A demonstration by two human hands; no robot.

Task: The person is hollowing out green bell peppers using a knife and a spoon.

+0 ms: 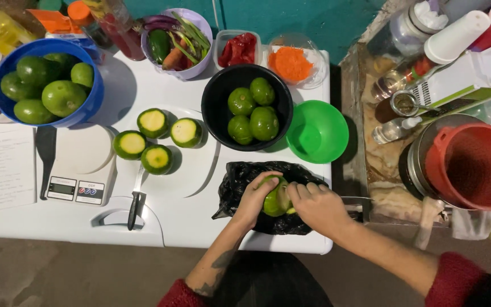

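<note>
My left hand grips a green round fruit over a black plastic bag at the table's front edge. My right hand presses against the fruit's right side, fingers curled on it; any tool in it is hidden. Several cut fruit halves lie face up on a white cutting board. A black bowl behind the bag holds several whole green fruits.
A blue bowl of green fruits sits far left beside a kitchen scale. A knife lies on the board. An empty green bowl, a vegetable bowl, containers of red peppers and grated carrot, and a red pot are nearby.
</note>
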